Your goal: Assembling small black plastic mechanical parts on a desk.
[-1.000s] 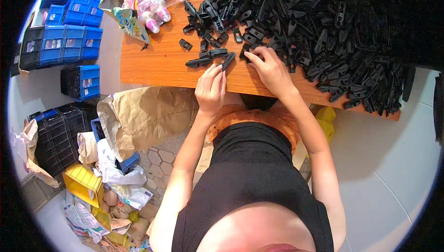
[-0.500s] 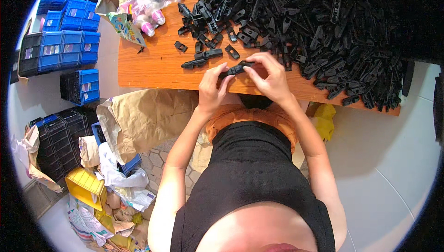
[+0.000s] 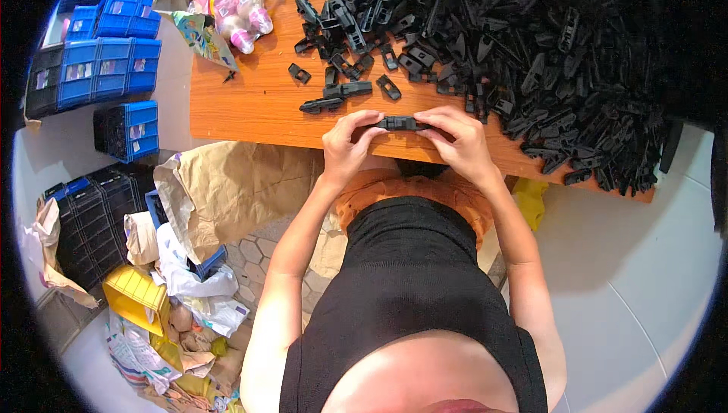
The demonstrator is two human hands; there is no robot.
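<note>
A slim black plastic part [image 3: 398, 122] is held level above the near edge of the wooden table [image 3: 239, 113]. My left hand [image 3: 348, 144] pinches its left end between thumb and fingers. On the opposite end, the thumb and fingers of my right hand [image 3: 461, 142] are closed. My fingertips hide both ends of the part. Just beyond my hands lie a small black frame-like piece [image 3: 388, 87], a long black piece [image 3: 321, 105] and another long black piece [image 3: 355, 88].
A big heap of black plastic parts [image 3: 516, 56] covers the table's right and far side. Plastic-wrapped pink and white items [image 3: 246, 15] sit at the far left. Blue crates [image 3: 114, 68], brown paper [image 3: 235, 193] and a yellow basket [image 3: 136, 295] are left of me.
The black part has gone from tilted to level, and my hands are now at its two ends. My right hand has moved slightly right and nearer to me.
</note>
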